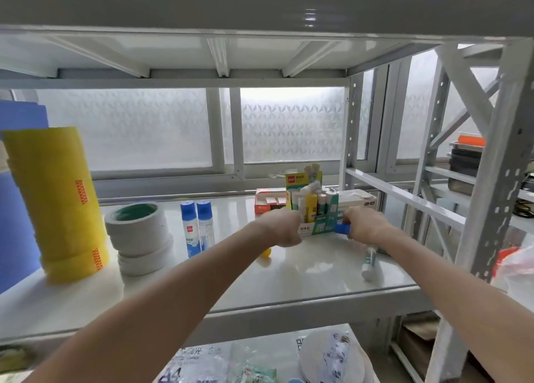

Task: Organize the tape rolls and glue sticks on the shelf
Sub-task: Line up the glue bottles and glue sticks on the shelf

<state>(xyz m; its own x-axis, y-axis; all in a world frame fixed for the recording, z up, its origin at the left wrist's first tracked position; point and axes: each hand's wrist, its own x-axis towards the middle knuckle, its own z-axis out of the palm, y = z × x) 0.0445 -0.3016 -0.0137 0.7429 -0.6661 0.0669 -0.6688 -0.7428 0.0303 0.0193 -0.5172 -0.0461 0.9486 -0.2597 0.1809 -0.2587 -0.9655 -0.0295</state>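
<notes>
A green and white display box of glue sticks (318,223) stands on the white shelf (289,278), with several sticks upright in it. My left hand (281,228) is a fist at the box's left front corner, and the yellow end of a glue stick (265,252) pokes out below it. On the box's right side, my right hand (365,226) grips a blue-capped glue stick (342,228). A green and white glue stick (369,262) lies loose below that hand. Further left are two blue-capped glue bottles (196,229), a stack of white tape rolls (137,235) and a tall stack of yellow tape rolls (57,203).
A red carton (268,203) and a white carton (357,200) sit behind the display box. A blue board (17,209) leans at the far left. The rack's upright post (491,180) rises on the right. Packaged goods (260,362) lie on the shelf below.
</notes>
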